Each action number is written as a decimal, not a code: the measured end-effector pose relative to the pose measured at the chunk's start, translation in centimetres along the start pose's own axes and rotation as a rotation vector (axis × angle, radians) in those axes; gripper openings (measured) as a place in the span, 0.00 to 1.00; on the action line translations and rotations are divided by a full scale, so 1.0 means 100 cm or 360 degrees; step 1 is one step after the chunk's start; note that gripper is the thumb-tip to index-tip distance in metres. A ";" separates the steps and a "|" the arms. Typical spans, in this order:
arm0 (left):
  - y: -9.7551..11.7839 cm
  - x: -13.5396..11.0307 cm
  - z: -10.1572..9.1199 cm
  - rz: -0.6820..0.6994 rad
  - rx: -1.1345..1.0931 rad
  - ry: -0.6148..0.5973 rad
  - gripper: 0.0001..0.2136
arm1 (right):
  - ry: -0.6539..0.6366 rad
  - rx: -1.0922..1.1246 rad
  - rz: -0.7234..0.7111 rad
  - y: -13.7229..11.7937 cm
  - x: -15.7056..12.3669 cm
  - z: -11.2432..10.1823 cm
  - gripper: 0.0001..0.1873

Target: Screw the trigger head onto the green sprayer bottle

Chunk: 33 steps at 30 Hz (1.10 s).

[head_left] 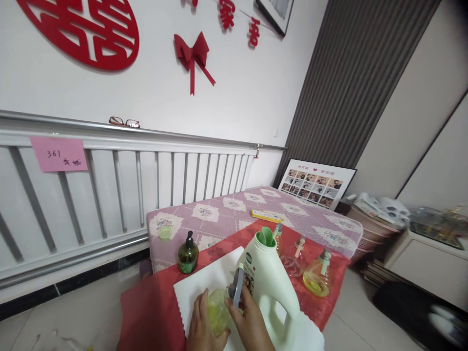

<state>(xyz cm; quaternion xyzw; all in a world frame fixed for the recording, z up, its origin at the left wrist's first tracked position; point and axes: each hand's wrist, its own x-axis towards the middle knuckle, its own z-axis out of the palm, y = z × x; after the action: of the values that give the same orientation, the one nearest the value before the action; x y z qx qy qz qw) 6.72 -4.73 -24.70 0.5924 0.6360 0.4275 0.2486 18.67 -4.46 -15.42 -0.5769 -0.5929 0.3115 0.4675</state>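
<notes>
My left hand (pixel 202 321) is wrapped around a clear, rounded bottle (pixel 218 312) with yellow liquid inside, tilted over a white sheet. At the bottle's mouth, my right hand (pixel 252 319) grips its grey dispenser top (pixel 236 287). Whether the top is fully seated cannot be made out. Just right of the hands stands a large pale-green jug (pixel 280 287) with a handle and an uncapped green spout (pixel 266 236). Behind it on the right are several clear bottles, including one with yellow liquid (pixel 317 280) and a green top, and one with a pink top (pixel 294 261).
A dark green pump bottle (pixel 187 256) stands at the white sheet's (pixel 204 273) far left corner. The red cloth (pixel 146 307) covers the near table. Farther back, a small green lid (pixel 165 232) and a yellow-edged box (pixel 266 216) lie on the patterned tablecloth (pixel 234 202). A white radiator (pixel 175 178) lines the wall.
</notes>
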 end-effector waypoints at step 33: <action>-0.006 0.019 -0.074 0.0026 -0.0309 -0.0891 0.52 | -0.0458 -0.0101 -0.0161 -0.023 -0.021 0.002 0.24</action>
<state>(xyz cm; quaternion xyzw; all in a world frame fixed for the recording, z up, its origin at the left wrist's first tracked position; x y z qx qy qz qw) -0.03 -4.66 -21.03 0.6657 0.4940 0.3083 0.4665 17.36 -6.84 -13.78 -0.5102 -0.6917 0.3482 0.3743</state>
